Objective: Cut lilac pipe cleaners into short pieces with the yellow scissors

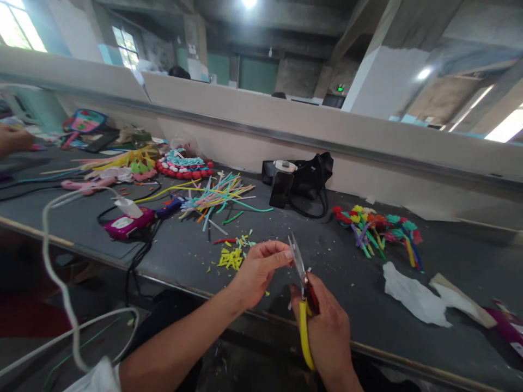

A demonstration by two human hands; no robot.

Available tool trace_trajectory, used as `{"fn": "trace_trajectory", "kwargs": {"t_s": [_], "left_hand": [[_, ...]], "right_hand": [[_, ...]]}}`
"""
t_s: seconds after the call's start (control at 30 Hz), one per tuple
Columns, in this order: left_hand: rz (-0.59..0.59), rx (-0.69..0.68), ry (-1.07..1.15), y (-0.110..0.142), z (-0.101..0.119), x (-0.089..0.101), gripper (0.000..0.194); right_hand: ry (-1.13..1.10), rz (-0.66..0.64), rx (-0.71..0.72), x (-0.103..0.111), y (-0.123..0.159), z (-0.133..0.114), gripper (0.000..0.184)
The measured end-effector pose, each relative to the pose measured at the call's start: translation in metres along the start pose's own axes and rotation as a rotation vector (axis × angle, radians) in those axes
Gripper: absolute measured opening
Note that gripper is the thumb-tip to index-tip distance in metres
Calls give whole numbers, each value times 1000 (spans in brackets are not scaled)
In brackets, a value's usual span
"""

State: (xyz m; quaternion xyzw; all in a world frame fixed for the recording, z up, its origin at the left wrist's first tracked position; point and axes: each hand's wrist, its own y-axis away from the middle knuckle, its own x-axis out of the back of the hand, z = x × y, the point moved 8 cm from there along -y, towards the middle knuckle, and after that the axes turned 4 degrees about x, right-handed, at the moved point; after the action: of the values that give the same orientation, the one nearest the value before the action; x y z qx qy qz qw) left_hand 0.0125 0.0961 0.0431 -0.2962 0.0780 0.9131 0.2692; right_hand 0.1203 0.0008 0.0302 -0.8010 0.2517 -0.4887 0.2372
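My right hand grips a pair of scissors with yellow handles, blades pointing up and away from me. A thin pale strip also shows by the right fingers; I cannot tell if they hold it. My left hand is closed in a pinch beside the blades, its fingertips close to the metal. Whatever sits between those fingertips is too small to make out. Just beyond the left hand lie a heap of short yellow cut pieces, pale green scraps and a short red stick.
Behind lies a pile of coloured fuzzy stems. A black bag rests against the partition. Colourful bundled flowers and white paper are at right. A magenta power strip with cables lies left. Another person's hand shows far left.
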Motion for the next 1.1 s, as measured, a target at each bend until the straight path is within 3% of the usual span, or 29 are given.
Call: {"fn": "trace_trajectory", "kwargs": {"t_s": [0.23, 0.57, 1.1], "left_hand": [[-12, -7, -9, -1, -1, 0, 11], [22, -53, -19, 0, 5, 4, 10], [-28, 17, 9, 0, 0, 0, 13]], "right_hand": [[-14, -36, -82, -1, 0, 5, 36], [-73, -25, -65, 1, -3, 1, 30], [-67, -47, -27, 2, 1, 2, 30]]}}
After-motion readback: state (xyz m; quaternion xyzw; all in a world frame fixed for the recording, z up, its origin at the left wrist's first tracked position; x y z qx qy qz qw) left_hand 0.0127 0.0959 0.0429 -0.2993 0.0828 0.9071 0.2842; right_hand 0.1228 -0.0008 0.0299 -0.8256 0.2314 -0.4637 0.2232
